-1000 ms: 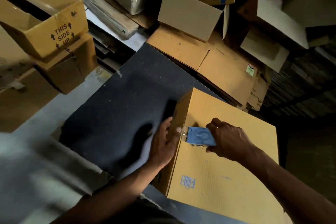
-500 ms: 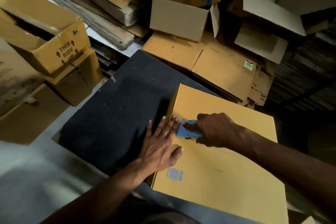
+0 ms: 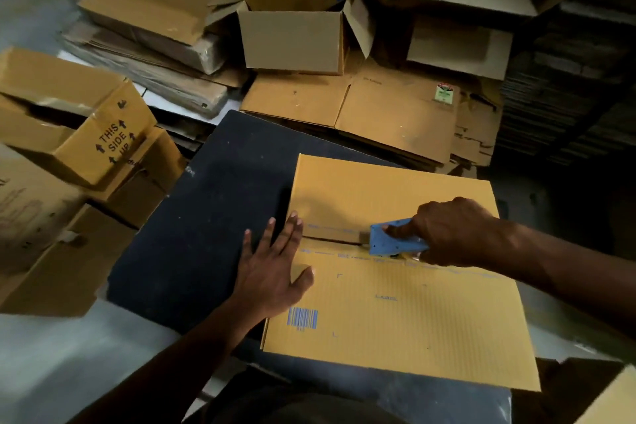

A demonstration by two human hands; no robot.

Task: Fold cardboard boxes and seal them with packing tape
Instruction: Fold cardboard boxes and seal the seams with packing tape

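While the right hand [image 3: 454,234] keeps its grip clamped on the blue tape dispenser [image 3: 395,239] over the centre seam, the left hand [image 3: 275,268] lies flat at nine o'clock, fingers spread on the closed cardboard box [image 3: 413,320]. That box sits on the dark table [image 3: 206,217]; at twelve o'clock stands an open carton [image 3: 292,41], contents unseen.

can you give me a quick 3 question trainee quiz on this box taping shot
1. True or false: the left hand lies flat with straight fingers at the left edge of the cardboard box.
2. What does the right hand hold? A) scissors B) blue tape dispenser C) marker
3. Fill in: the box rests on a ____ table.

Key: 1 true; 2 B; 3 black
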